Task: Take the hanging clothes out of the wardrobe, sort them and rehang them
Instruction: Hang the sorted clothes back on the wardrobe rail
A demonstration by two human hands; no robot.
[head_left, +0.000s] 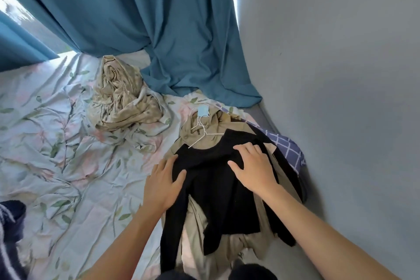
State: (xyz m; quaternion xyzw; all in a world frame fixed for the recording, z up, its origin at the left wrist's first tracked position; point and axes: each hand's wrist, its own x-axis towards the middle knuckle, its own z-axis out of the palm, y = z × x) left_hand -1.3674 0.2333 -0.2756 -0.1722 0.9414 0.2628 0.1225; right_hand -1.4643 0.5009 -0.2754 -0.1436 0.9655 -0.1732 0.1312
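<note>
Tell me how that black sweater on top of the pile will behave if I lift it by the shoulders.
The black sweater will probably go limp and dangle: its sleeves already lie slack over the beige garment. It looks knitted, so likely a little heavy and clingy rather than slippery. The white hanger underneath could snag and come along.

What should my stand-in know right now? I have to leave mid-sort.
Left hand: open, flat on the black top's left shoulder.
Right hand: open, pressing its right shoulder.
The black top lies on a beige garment with a white hanger, on the bed by the wall.
A crumpled beige cloth sits further back.
Done: clothes are out on the bed.
Left: sorting and rehanging; wardrobe is out of view.
</note>
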